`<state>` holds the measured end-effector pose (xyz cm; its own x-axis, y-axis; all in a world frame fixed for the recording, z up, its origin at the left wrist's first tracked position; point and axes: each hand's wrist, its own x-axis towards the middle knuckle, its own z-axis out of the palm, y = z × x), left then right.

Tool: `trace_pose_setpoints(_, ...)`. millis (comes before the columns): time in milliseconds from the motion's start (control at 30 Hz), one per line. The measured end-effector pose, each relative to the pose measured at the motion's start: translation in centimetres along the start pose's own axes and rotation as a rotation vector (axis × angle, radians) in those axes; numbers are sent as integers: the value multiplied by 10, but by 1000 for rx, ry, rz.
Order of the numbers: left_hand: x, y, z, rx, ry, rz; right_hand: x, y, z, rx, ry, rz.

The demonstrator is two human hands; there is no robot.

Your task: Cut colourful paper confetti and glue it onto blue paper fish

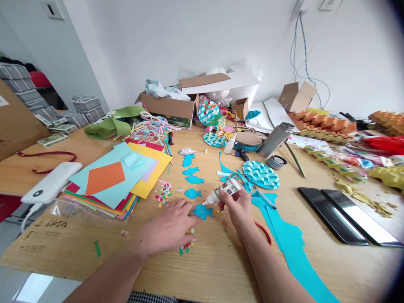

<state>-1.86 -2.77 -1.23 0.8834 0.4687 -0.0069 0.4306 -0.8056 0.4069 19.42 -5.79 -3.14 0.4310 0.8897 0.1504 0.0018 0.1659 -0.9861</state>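
My right hand [239, 207] is closed round a small white glue bottle [223, 191], tilted with its nozzle down toward a blue paper fish [202, 211] on the wooden table [208, 261]. Flat on the table, my left hand [170, 227] has its fingers spread and its fingertips pressing the fish's left edge. Several more blue paper fish [191, 176] lie in a line beyond it. Small coloured paper bits [186, 246] sit under and beside my left hand.
A stack of coloured paper sheets [120, 179] lies at left beside a white power bank [52, 183]. Blue paper strips [284, 240], a wavy blue disc [261, 174], a steel flask [276, 140], tape roll [276, 162], two dark tablets [344, 214] and cardboard boxes [170, 107] surround the work spot.
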Motion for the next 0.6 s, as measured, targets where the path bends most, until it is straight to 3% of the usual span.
trace_pose_setpoints(167,1,2,-4,-23,-39,-31,12,-3,-7,548,70,158)
trace_pose_setpoints(367,4,2,-7,-74,-41,-55,16,-13,-11,752,105,256)
trace_pose_setpoints(600,6,-4,-8,-165,-64,-83,25,-23,-31,881,271,280)
